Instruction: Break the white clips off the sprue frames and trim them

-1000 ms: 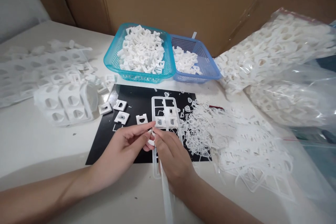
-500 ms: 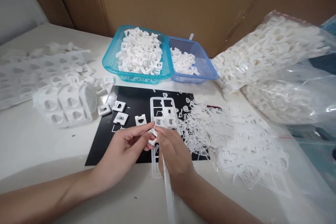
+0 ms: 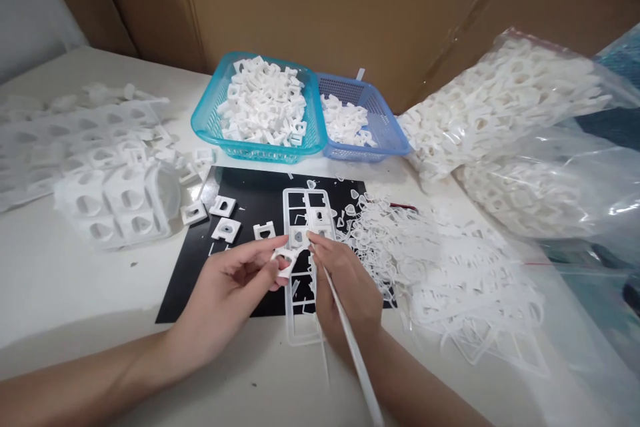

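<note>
Fingers (image 3: 260, 282) of the left hand (image 3: 220, 297) pinch a holed white piece (image 3: 287, 267) above the black mat (image 3: 193, 280), overlapping a divided white frame (image 3: 305, 341) in view, while the right hand (image 3: 353, 283) grips a long pale stick (image 3: 354, 350), its upper end near that piece.

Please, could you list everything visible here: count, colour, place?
Wall: one, grey-white, upper left
Cardboard: uncounted, brown, behind table
Table: one, white, beneath
Teal basket: one, teal, back
Blue basket: one, blue, beside it
Basket pieces: many, white, inside both
Filled bags: two or more, clear, right
Holed sheets: several, white, left
Black mat: one, black, centre
Frame: one, white, partly on mat
Loose pieces: several, white, mat's left
Scraps: many, white, right of frame
Thin item: one, red, behind scraps
Blurred items: uncounted, bluish, right edge
Held piece: one, white, left hand
Tool: one, pale, right hand
Left hand: one, bare, centre
Right hand: one, bare, beside it
</note>
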### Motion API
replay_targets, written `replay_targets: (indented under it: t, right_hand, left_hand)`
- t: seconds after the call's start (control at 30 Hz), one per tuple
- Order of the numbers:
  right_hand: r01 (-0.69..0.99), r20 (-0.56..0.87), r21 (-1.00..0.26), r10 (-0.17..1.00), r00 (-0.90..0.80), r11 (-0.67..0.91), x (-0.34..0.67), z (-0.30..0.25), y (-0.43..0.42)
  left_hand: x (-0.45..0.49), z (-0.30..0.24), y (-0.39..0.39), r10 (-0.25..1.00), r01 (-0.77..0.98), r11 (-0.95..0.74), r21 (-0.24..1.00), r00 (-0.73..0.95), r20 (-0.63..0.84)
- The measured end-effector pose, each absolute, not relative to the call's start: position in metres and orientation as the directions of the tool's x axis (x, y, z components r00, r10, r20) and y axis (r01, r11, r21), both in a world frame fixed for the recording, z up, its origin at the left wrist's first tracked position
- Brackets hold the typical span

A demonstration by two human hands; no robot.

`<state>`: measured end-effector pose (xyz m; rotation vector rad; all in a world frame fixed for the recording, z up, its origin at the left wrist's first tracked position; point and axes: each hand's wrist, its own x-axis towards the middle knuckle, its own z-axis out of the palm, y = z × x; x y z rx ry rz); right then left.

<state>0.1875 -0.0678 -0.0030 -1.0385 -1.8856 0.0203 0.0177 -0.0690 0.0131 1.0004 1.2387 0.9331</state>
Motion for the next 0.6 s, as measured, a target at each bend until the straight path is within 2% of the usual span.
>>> replay_targets:
  t: [0.1, 0.2, 0.3, 0.4, 0.6]
  right_hand:
    - [0.692, 0.729, -0.381, 0.659, -0.183, 0.613, 0.2, 0.003, -0.062]
    - [0.778, 0.717, -0.404, 0.694, -0.057, 0.481, 0.211, 0.01, -0.058]
    - [0.725, 0.614, -0.576, 0.786, 0.079, 0.377, 0.212, 0.016, -0.06]
    - [0.61, 0.478, -0.719, 0.874, 0.086, 0.333, 0.21, 0.019, -0.062]
    - [0.554, 0.321, -0.792, 0.947, 0.024, 0.255, 0.211, 0.024, -0.064]
  left_hand:
    - [0.017, 0.013, -0.067, 0.955, -0.027, 0.291, 0.956, 0.077, -0.288]
    - [0.015, 0.013, -0.066, 0.962, -0.005, 0.27, 0.963, 0.054, -0.269]
    - [0.015, 0.013, -0.065, 0.954, -0.01, 0.285, 0.958, 0.099, -0.283]
    - [0.016, 0.012, -0.065, 0.951, -0.054, 0.278, 0.959, 0.156, -0.266]
    - [0.018, 0.011, -0.063, 0.942, -0.116, 0.292, 0.949, 0.204, -0.265]
